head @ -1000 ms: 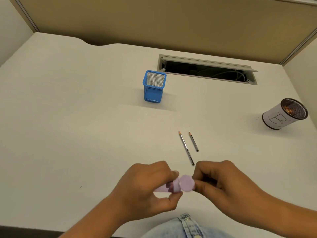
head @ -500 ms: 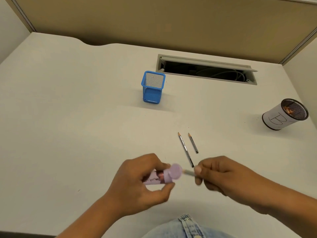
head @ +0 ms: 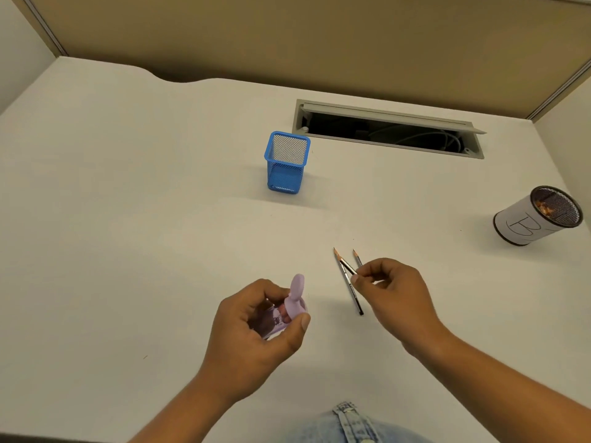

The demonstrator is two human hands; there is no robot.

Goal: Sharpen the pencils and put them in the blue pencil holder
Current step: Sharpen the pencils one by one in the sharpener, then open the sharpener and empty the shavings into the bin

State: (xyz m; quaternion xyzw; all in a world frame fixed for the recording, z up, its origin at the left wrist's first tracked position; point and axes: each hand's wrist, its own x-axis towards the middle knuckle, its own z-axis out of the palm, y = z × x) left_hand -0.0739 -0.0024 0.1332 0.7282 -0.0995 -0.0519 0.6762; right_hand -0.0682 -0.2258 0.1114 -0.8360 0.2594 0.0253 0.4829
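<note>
Presently your left hand (head: 256, 327) grips the lilac sharpener (head: 289, 310), fingers wrapped around its body. Your right hand (head: 391, 290) pinches a short pencil (head: 347, 265) at its fingers, tip sharpened. Two sharpened pencils (head: 348, 284) lie on the counter (head: 128, 251) just beside it. Farther off, the blue pencil holder (head: 286, 163) appears empty; all deposits remain outstanding

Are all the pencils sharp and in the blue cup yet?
Not yet. The blue holder looks empty. Two pencils with pointed tips lie on the desk. The right hand holds a third pencil above them; the left hand holds the purple sharpener. All three still need putting in.
</note>
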